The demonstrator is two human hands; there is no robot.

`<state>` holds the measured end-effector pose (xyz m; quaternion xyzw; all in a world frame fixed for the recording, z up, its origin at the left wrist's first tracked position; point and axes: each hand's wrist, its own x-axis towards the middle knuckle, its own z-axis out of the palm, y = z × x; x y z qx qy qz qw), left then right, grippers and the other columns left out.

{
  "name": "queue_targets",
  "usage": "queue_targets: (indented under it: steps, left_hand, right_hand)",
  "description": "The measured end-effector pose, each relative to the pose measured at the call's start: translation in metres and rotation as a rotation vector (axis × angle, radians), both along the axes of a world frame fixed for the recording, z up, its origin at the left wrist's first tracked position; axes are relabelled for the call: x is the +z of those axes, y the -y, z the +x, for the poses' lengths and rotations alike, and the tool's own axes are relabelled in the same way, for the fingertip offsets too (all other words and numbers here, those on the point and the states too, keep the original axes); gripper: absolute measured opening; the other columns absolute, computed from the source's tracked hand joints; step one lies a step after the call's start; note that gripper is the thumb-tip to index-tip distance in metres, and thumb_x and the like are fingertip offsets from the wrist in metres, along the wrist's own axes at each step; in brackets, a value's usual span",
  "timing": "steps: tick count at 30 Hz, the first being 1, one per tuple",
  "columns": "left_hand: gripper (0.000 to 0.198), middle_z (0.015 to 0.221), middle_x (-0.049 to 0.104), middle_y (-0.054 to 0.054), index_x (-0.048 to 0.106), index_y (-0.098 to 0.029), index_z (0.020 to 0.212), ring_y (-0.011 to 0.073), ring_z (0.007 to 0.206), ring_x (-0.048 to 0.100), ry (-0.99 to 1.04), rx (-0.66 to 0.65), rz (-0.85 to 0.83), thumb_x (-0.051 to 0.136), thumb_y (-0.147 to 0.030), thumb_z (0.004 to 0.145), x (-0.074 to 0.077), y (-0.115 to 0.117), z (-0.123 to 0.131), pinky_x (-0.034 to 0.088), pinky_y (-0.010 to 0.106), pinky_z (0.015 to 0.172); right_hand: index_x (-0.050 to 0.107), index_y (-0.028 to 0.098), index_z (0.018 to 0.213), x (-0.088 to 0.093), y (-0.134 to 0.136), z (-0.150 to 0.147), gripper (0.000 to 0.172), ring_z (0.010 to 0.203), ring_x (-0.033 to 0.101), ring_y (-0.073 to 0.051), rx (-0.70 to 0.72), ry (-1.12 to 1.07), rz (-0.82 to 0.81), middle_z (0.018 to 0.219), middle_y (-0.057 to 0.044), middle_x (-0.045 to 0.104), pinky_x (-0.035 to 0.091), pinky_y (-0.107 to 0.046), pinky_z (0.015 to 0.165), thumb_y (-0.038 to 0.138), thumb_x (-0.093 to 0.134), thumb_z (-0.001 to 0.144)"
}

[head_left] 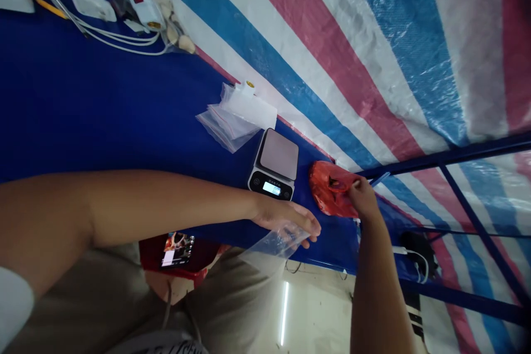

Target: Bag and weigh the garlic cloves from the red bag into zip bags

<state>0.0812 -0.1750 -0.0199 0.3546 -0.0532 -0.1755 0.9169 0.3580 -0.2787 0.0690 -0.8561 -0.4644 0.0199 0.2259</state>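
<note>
My left hand (286,220) holds a small clear plastic bag (271,244) at the near edge of the blue table (83,110). My right hand (364,197) grips the rim of a red plastic bag (329,188) that lies on the table to the right. Between and just behind the hands stands a small digital scale (274,165) with a lit display and nothing on its platform. What the red bag contains is hidden.
A stack of clear zip bags (236,116) lies behind the scale. A white power strip (145,11), cables and a bag of small pale pieces sit far left. A phone (177,249) with a lit screen rests on a red surface below the table. Striped tarp (352,38) hangs behind.
</note>
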Motion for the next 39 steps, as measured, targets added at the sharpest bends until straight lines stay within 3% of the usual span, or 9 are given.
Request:
queue_targets:
  steps: [4,8,14,21,25,30,35,38,39]
  left_hand:
    - [0.061,0.109,0.069,0.003,0.066,-0.022,0.112,0.0178,0.104,0.068,0.014,0.039,0.038,0.095,-0.046,0.064,0.002,0.0,-0.002,0.051,0.033,0.089]
    - [0.066,0.108,0.069,0.003,0.063,-0.024,0.117,0.0171,0.103,0.068,0.024,0.048,0.061,0.096,-0.042,0.063,0.004,0.001,-0.003,0.05,0.033,0.088]
    - [0.072,0.111,0.068,0.0,0.061,-0.026,0.119,0.016,0.106,0.068,0.089,0.0,0.091,0.099,-0.03,0.057,0.003,0.005,-0.003,0.051,0.034,0.092]
    - [0.07,0.1,0.068,-0.002,0.063,-0.023,0.105,0.0156,0.097,0.069,0.183,0.006,0.075,0.098,-0.017,0.045,0.001,0.01,0.002,0.054,0.034,0.089]
    - [0.086,0.1,0.071,-0.001,0.062,-0.024,0.116,0.0165,0.091,0.071,0.131,0.01,0.037,0.097,-0.01,0.038,-0.002,0.012,0.007,0.056,0.034,0.085]
    - [0.073,0.099,0.072,0.003,0.065,-0.02,0.11,0.021,0.091,0.072,0.211,0.041,0.058,0.097,-0.018,0.044,-0.009,0.012,0.011,0.056,0.036,0.08]
    - [0.08,0.103,0.071,0.001,0.062,-0.021,0.114,0.0191,0.093,0.072,0.143,0.05,0.015,0.095,-0.011,0.042,-0.013,0.011,0.017,0.056,0.037,0.085]
    - [0.081,0.101,0.071,0.001,0.061,-0.021,0.113,0.0186,0.09,0.071,0.097,0.041,-0.003,0.095,-0.012,0.041,-0.01,0.009,0.019,0.055,0.034,0.081]
    - [0.08,0.101,0.071,0.001,0.06,-0.021,0.113,0.0181,0.09,0.071,0.082,0.052,-0.003,0.095,-0.012,0.041,-0.009,0.007,0.018,0.054,0.033,0.08]
  right_hand:
    - [0.068,0.021,0.104,0.039,0.041,-0.03,0.041,0.07,0.066,-0.02,-0.097,-0.213,0.13,0.084,-0.003,0.07,0.058,-0.036,0.069,0.051,0.077,0.078]
    - [0.071,0.024,0.106,0.064,0.057,-0.084,0.036,0.071,0.067,-0.018,-0.037,-0.352,0.159,0.084,0.0,0.07,0.059,-0.033,0.068,0.049,0.081,0.082]
    - [0.071,0.024,0.101,0.05,0.032,-0.153,0.019,0.087,0.07,-0.018,0.272,-0.372,-0.003,0.094,-0.002,0.072,0.058,-0.031,0.082,0.036,0.077,0.089]
    - [0.073,0.026,0.109,0.049,0.033,-0.169,0.016,0.092,0.071,-0.018,0.424,-0.376,-0.307,0.103,-0.003,0.075,0.058,-0.029,0.081,0.035,0.071,0.096]
    - [0.073,0.026,0.106,0.049,0.036,-0.163,0.016,0.095,0.072,-0.02,0.4,-0.343,-0.277,0.103,-0.004,0.075,0.059,-0.029,0.081,0.039,0.067,0.099]
    - [0.074,0.027,0.107,0.042,0.033,-0.163,0.018,0.094,0.074,-0.022,0.392,-0.378,-0.299,0.102,-0.005,0.077,0.06,-0.032,0.081,0.041,0.069,0.097]
    - [0.074,0.035,0.096,0.056,0.056,-0.194,0.003,0.076,0.073,-0.023,0.305,-0.202,0.065,0.086,0.0,0.076,0.061,-0.034,0.069,0.036,0.072,0.095]
    - [0.075,0.046,0.103,0.05,0.061,-0.236,0.013,0.077,0.073,-0.024,0.771,-0.354,-0.194,0.09,0.002,0.076,0.058,-0.035,0.057,0.039,0.065,0.098]
    - [0.074,0.043,0.109,0.041,0.058,-0.252,0.013,0.087,0.073,-0.023,0.837,-0.371,-0.267,0.103,0.0,0.076,0.061,-0.036,0.066,0.042,0.066,0.098]
